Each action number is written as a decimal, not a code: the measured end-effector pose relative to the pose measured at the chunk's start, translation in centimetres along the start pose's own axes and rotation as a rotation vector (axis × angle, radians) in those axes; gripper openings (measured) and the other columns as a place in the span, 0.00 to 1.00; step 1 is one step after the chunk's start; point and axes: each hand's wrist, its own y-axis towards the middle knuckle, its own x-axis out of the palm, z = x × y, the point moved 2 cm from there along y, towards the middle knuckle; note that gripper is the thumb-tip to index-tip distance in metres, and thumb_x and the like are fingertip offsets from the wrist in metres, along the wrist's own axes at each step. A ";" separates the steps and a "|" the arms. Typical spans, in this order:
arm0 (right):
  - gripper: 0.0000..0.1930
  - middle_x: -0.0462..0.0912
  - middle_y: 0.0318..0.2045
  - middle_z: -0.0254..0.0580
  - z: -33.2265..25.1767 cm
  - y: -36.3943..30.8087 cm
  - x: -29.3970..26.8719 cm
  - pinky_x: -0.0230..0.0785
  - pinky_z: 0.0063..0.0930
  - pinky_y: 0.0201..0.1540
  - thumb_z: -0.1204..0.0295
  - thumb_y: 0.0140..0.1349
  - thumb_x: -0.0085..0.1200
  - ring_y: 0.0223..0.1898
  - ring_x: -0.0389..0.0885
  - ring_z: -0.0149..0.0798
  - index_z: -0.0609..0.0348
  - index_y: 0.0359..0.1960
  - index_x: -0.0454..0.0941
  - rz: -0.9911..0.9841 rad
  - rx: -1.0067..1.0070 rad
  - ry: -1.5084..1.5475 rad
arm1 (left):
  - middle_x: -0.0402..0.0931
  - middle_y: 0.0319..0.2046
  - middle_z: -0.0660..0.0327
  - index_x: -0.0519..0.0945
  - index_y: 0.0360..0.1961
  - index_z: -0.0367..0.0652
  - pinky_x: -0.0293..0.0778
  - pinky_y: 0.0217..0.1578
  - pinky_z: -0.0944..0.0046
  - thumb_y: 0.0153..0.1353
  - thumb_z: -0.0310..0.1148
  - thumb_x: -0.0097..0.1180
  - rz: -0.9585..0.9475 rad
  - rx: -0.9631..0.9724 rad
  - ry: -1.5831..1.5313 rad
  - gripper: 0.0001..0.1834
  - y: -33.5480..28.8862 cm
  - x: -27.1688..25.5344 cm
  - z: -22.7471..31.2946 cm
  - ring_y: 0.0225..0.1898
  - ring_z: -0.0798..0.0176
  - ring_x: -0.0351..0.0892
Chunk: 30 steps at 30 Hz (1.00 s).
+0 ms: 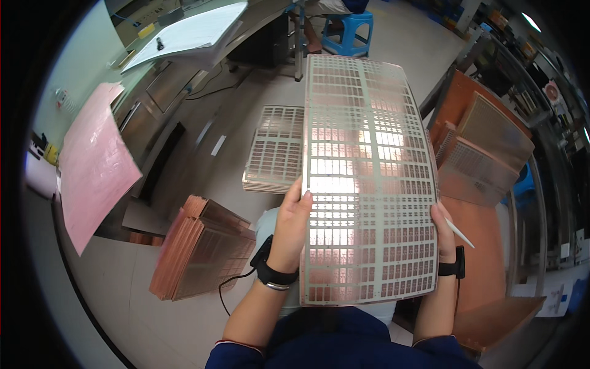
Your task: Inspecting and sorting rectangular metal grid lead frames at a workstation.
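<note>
A large circuit board panel [372, 160], coppery with a pale grid of small printed units, stands tilted in front of me and catches bright reflections. My left hand [291, 222] grips its left edge, thumb on the front face. On the opposite edge my right hand [444, 229] holds the panel too, its fingers mostly hidden behind it. A slim white pen-like stick [460, 234] juts out from the right hand. Partly covered by the panel, a stack of similar panels [273, 147] lies just beyond my left hand.
More copper panels [206, 252] stand in a stack at the lower left. A pink sheet [98, 166] hangs at the left, near a desk with papers [190, 37]. Copper boards [488, 144] lean at the right beside shelving. Another person sits on a blue stool [349, 34] far ahead.
</note>
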 end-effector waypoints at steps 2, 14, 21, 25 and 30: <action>0.21 0.75 0.48 0.43 -0.1 -0.1 0.3 0.67 0.22 0.48 0.67 0.68 0.41 0.46 0.75 0.30 0.69 0.57 0.63 -0.014 0.005 0.029 | 0.69 0.53 0.60 0.59 0.62 0.38 0.65 0.52 0.69 0.68 0.35 0.41 0.002 0.002 -0.003 0.24 0.2 -0.6 -0.3 0.52 0.69 0.69; 0.23 0.76 0.46 0.42 -0.4 0.0 1.7 0.66 0.21 0.46 0.62 0.66 0.44 0.44 0.73 0.28 0.69 0.56 0.66 -0.011 0.011 -0.113 | 0.70 0.53 0.59 0.61 0.61 0.37 0.62 0.54 0.67 0.67 0.36 0.42 0.067 -0.019 0.046 0.24 0.4 -2.5 -1.0 0.53 0.69 0.68; 0.22 0.76 0.44 0.40 -0.2 0.2 2.1 0.66 0.20 0.45 0.63 0.66 0.44 0.43 0.73 0.27 0.68 0.55 0.67 0.005 -0.014 -0.086 | 0.64 0.58 0.55 0.56 0.64 0.38 0.62 0.57 0.63 0.69 0.43 0.36 0.010 -0.022 -0.109 0.27 0.5 -2.9 -1.1 0.57 0.64 0.65; 0.19 0.77 0.45 0.42 -0.8 0.0 2.7 0.69 0.22 0.47 0.68 0.67 0.41 0.44 0.75 0.29 0.68 0.56 0.65 0.111 -0.063 0.104 | 0.57 0.63 0.53 0.49 0.66 0.42 0.59 0.61 0.58 0.69 0.52 0.25 -0.119 -0.014 -0.562 0.33 -0.5 -2.0 0.2 0.61 0.56 0.61; 0.21 0.74 0.50 0.47 0.0 0.8 5.5 0.73 0.28 0.48 0.67 0.68 0.40 0.48 0.76 0.37 0.63 0.59 0.57 0.164 -0.216 0.343 | 0.55 0.64 0.57 0.52 0.66 0.45 0.55 0.62 0.51 0.65 0.58 0.30 -0.113 -0.012 -0.761 0.36 -3.9 -0.5 -1.4 0.63 0.54 0.57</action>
